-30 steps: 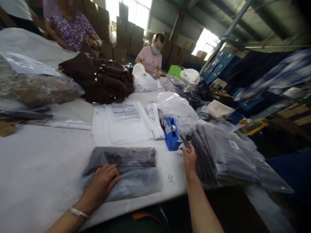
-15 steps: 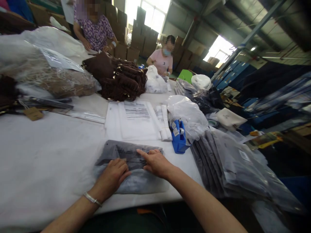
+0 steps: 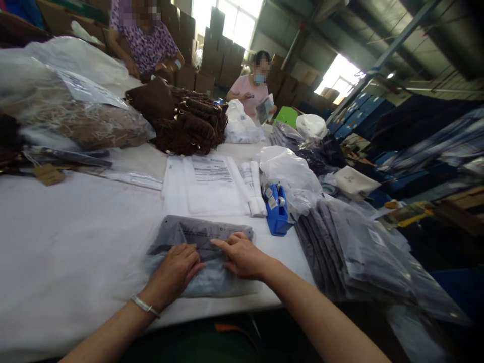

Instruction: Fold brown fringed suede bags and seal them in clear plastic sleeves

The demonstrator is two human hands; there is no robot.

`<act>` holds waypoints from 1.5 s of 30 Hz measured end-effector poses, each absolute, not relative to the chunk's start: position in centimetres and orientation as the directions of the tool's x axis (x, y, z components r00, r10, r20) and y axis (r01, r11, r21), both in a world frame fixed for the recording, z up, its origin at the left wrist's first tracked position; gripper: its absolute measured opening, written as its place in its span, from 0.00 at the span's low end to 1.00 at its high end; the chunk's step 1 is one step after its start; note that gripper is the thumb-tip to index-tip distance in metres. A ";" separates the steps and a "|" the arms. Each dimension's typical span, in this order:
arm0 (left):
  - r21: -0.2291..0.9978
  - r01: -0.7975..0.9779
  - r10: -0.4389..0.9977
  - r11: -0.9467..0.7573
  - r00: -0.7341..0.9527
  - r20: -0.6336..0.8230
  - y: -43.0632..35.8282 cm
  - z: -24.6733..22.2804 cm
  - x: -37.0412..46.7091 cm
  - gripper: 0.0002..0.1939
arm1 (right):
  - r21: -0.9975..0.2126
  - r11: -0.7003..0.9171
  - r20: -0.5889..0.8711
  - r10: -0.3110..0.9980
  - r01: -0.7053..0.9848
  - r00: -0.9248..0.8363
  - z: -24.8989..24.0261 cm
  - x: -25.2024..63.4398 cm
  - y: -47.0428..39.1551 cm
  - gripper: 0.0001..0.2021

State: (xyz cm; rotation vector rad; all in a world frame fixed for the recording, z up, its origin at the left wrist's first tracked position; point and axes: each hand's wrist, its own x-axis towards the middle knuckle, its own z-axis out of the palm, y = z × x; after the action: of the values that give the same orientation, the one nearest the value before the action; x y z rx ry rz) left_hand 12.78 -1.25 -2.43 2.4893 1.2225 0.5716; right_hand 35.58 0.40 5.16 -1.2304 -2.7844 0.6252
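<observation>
A grey folded item in a clear plastic bag (image 3: 227, 280) lies at the table's near edge, with dark print and small holes along the bag's upper part. My left hand (image 3: 177, 267) rests on its left half, fingers laid over the plastic and thumb apart. On the right half is my right hand (image 3: 242, 254), index finger stretched out over the bag and the other fingers partly bent. Neither hand visibly grips anything. Beyond the bag lies a stack of printed clear bags (image 3: 209, 181), with a blue tape dispenser (image 3: 278, 214) to its right.
Grey bagged goods (image 3: 359, 247) are stacked at the right edge. A crumpled white plastic bag (image 3: 291, 174) stands behind the dispenser. Brown fringed bags (image 3: 185, 118) lie farther back. Two people (image 3: 147, 43) work across the white table (image 3: 68, 242).
My hands stay on the bag with only a slight shift of the right one. The view has shifted slightly. Across the table, the person in pink now holds up a small bagged item.
</observation>
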 end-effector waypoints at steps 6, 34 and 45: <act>0.425 0.673 0.793 -0.605 0.555 0.250 -1.4 -2.5 12.8 0.08 | -0.356 0.488 -0.130 0.818 0.797 -0.560 4.3 36.3 2.1 0.37; 0.514 0.617 0.800 -0.596 0.399 0.448 -2.8 -0.2 13.8 0.06 | -0.786 -0.168 -0.144 0.986 -0.594 -0.088 4.0 33.5 -6.9 0.19; 0.628 0.406 0.745 -0.664 0.426 0.513 -6.7 4.5 17.3 0.12 | -0.354 -0.236 -0.307 0.943 -0.905 -0.125 3.6 31.7 -9.6 0.18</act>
State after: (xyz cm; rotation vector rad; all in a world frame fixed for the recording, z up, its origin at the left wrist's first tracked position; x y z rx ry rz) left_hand 17.26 -6.71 4.54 2.2740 0.9791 1.1235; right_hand 31.66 -9.57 3.60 -0.5486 -0.0928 1.7244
